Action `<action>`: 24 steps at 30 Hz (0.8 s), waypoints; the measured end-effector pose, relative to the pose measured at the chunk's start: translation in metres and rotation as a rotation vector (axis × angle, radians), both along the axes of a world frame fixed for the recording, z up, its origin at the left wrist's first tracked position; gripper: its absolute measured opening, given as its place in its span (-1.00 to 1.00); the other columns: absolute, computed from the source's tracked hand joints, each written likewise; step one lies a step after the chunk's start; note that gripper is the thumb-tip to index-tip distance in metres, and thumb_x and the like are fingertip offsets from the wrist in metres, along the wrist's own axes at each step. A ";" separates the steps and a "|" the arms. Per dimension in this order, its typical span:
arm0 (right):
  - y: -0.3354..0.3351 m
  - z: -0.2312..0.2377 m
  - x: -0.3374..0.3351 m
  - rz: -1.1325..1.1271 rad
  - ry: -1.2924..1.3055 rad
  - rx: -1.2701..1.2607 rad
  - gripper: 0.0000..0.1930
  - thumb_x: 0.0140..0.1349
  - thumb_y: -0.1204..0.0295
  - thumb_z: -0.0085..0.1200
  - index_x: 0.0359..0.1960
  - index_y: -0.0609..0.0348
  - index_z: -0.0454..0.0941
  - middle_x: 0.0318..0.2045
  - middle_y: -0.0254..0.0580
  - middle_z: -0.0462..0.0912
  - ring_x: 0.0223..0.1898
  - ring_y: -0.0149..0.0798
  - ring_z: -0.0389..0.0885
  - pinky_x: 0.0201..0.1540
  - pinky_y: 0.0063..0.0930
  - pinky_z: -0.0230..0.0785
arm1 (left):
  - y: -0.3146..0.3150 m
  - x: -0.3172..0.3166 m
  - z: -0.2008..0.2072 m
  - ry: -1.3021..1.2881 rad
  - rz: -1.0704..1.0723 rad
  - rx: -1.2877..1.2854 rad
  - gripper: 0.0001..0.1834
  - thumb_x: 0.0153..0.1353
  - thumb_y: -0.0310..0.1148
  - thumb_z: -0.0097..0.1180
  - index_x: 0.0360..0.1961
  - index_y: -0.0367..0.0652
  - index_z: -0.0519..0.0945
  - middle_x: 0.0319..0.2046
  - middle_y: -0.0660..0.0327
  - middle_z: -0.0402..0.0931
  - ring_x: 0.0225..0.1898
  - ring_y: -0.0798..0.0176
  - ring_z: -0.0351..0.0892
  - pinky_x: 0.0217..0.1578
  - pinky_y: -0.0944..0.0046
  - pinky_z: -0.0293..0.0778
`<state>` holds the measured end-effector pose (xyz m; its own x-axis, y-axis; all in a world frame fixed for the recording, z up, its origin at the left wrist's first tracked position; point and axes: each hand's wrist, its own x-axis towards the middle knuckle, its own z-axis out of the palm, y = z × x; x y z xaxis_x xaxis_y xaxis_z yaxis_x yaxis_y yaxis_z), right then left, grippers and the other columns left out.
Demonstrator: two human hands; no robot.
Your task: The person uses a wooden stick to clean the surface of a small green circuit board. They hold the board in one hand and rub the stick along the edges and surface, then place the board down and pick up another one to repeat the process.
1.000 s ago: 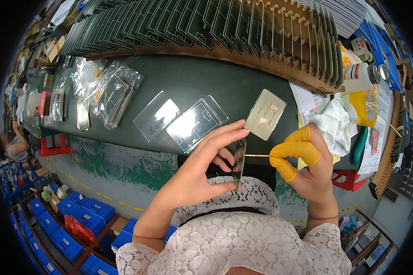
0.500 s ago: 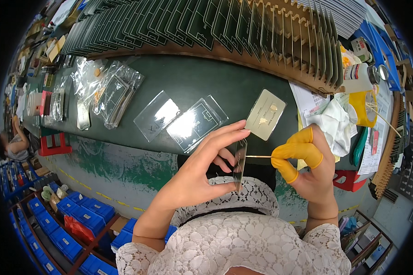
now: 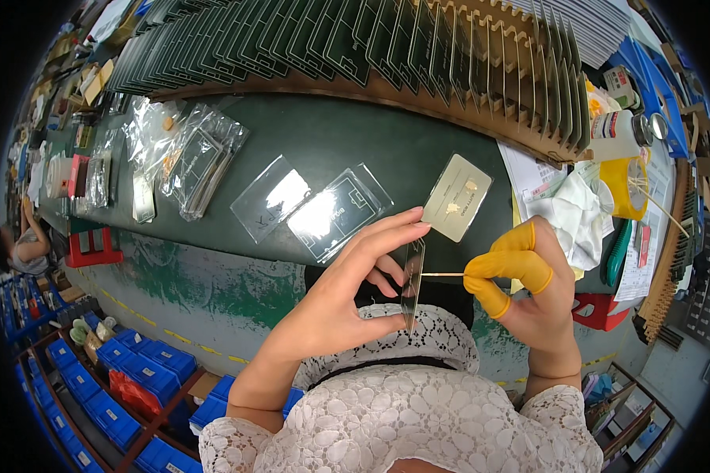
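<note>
Between the fingertips and thumb of my left hand [image 3: 335, 288] a thin dark plate [image 3: 412, 288] is held by its edges, upright and seen nearly edge-on. My right hand [image 3: 525, 288], with yellow finger covers on thumb and fingers, pinches a thin light stick [image 3: 443, 274]. The far end of the stick meets the plate's right face; its tip is too small to make out. Just beyond my hands, a gold-coloured card [image 3: 457, 197] lies on the green table [image 3: 371, 126]. Left of it are a dark printed plate [image 3: 331, 221] and a clear sleeve [image 3: 252, 209], both shiny.
A long slotted rack [image 3: 481, 106] of upright dark plates spans the back. Bagged plates [image 3: 201, 162] lie at left. On the right are a white cloth [image 3: 576, 217], a bottle [image 3: 617, 134] and a yellow cup [image 3: 627, 189] with sticks. Blue bins [image 3: 110, 414] stand lower left.
My right hand and the stick have shifted very slightly, the stick's contact now a little lower in the picture. My left hand and the plate stay where they were.
</note>
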<state>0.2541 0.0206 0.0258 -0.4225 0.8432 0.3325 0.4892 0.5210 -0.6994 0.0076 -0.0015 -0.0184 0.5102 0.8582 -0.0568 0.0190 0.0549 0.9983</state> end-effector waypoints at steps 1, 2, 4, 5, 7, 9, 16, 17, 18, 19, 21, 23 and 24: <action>-0.001 0.000 0.000 -0.002 -0.003 -0.002 -0.68 -0.13 0.56 0.45 -0.28 0.12 0.64 -0.40 -0.27 0.55 -0.38 -0.15 0.48 -0.33 -0.30 0.23 | 0.000 0.000 0.000 -0.002 -0.002 -0.004 0.06 -0.14 -0.64 0.53 0.43 -0.07 0.25 0.51 0.00 0.08 -0.09 0.28 0.64 -0.15 0.35 0.55; -0.001 0.001 0.000 -0.009 -0.001 0.004 -0.68 -0.13 0.56 0.46 -0.28 0.12 0.64 -0.40 -0.27 0.55 -0.38 -0.15 0.48 -0.32 -0.30 0.23 | 0.000 0.000 0.000 -0.002 -0.005 -0.001 0.07 -0.14 -0.65 0.53 0.43 -0.07 0.25 0.51 0.00 0.08 -0.09 0.28 0.64 -0.15 0.35 0.55; 0.000 0.001 0.000 -0.019 0.004 0.015 -0.67 -0.13 0.56 0.46 -0.28 0.12 0.64 -0.40 -0.27 0.55 -0.38 -0.15 0.48 -0.32 -0.30 0.23 | 0.001 0.000 0.001 -0.001 -0.008 0.004 0.07 -0.14 -0.65 0.53 0.43 -0.07 0.25 0.51 0.00 0.08 -0.09 0.28 0.64 -0.15 0.35 0.55; 0.000 0.001 0.000 -0.024 0.005 0.020 -0.68 -0.13 0.56 0.46 -0.29 0.12 0.64 -0.40 -0.27 0.55 -0.38 -0.16 0.48 -0.32 -0.30 0.23 | 0.000 0.001 0.002 -0.019 0.006 -0.019 0.05 -0.14 -0.66 0.49 0.43 -0.06 0.27 0.50 0.03 0.10 -0.10 0.29 0.61 -0.13 0.35 0.55; 0.000 0.001 0.000 -0.035 0.006 0.031 -0.68 -0.13 0.56 0.46 -0.29 0.12 0.64 -0.41 -0.27 0.55 -0.38 -0.16 0.48 -0.32 -0.31 0.23 | -0.001 0.003 0.005 -0.055 0.033 -0.063 0.02 -0.14 -0.70 0.39 0.43 -0.03 0.31 0.47 0.08 0.14 -0.13 0.32 0.54 -0.09 0.34 0.56; 0.000 0.001 0.000 -0.034 0.002 0.027 -0.68 -0.13 0.56 0.46 -0.29 0.12 0.64 -0.41 -0.27 0.55 -0.38 -0.16 0.48 -0.32 -0.31 0.23 | -0.001 0.004 0.004 -0.059 0.031 -0.063 0.02 -0.14 -0.70 0.39 0.43 -0.03 0.31 0.47 0.08 0.13 -0.13 0.32 0.54 -0.09 0.34 0.56; -0.001 0.002 -0.001 -0.045 0.016 0.022 -0.68 -0.14 0.57 0.46 -0.29 0.12 0.64 -0.40 -0.26 0.56 -0.38 -0.16 0.49 -0.32 -0.31 0.23 | 0.000 0.001 0.001 -0.011 -0.004 -0.014 0.07 -0.15 -0.64 0.53 0.43 -0.06 0.25 0.50 0.00 0.08 -0.09 0.28 0.64 -0.15 0.35 0.54; 0.000 0.002 -0.001 -0.039 0.011 0.027 -0.68 -0.14 0.57 0.46 -0.29 0.12 0.64 -0.40 -0.26 0.56 -0.38 -0.16 0.49 -0.32 -0.31 0.23 | 0.001 0.002 0.001 -0.010 -0.006 -0.010 0.07 -0.15 -0.64 0.53 0.43 -0.06 0.25 0.50 0.00 0.08 -0.09 0.27 0.64 -0.15 0.35 0.54; 0.001 0.002 -0.001 -0.032 0.007 0.033 -0.68 -0.14 0.57 0.46 -0.30 0.12 0.64 -0.40 -0.26 0.56 -0.38 -0.16 0.49 -0.32 -0.31 0.23 | 0.001 0.002 0.002 -0.009 -0.007 -0.007 0.07 -0.15 -0.64 0.54 0.43 -0.06 0.25 0.50 0.00 0.09 -0.09 0.27 0.64 -0.15 0.35 0.54; 0.002 0.002 -0.001 -0.021 0.004 0.038 -0.68 -0.14 0.57 0.46 -0.30 0.12 0.64 -0.40 -0.25 0.56 -0.39 -0.16 0.49 -0.33 -0.31 0.23 | 0.001 0.002 0.002 -0.005 -0.004 -0.004 0.07 -0.15 -0.64 0.54 0.43 -0.06 0.25 0.50 0.01 0.09 -0.09 0.27 0.64 -0.15 0.35 0.54; 0.000 0.001 0.000 -0.011 0.001 0.010 -0.68 -0.13 0.57 0.46 -0.30 0.11 0.64 -0.40 -0.25 0.56 -0.39 -0.16 0.48 -0.33 -0.31 0.23 | 0.000 0.001 0.002 -0.004 0.005 -0.004 0.08 -0.16 -0.64 0.54 0.43 -0.05 0.25 0.50 0.00 0.09 -0.09 0.27 0.64 -0.15 0.34 0.54; -0.001 0.000 0.001 -0.023 0.002 0.001 -0.69 -0.13 0.57 0.45 -0.30 0.11 0.64 -0.40 -0.25 0.56 -0.39 -0.15 0.48 -0.32 -0.30 0.23 | 0.000 0.002 0.001 -0.004 0.006 -0.004 0.09 -0.16 -0.64 0.55 0.43 -0.05 0.24 0.50 0.00 0.09 -0.09 0.27 0.64 -0.15 0.34 0.54; -0.002 0.000 0.001 -0.035 0.007 0.005 -0.69 -0.12 0.57 0.45 -0.30 0.11 0.64 -0.40 -0.24 0.56 -0.39 -0.14 0.47 -0.32 -0.30 0.23 | 0.000 0.002 0.001 0.000 0.007 -0.003 0.10 -0.17 -0.64 0.55 0.43 -0.05 0.24 0.50 0.00 0.10 -0.09 0.27 0.64 -0.15 0.34 0.54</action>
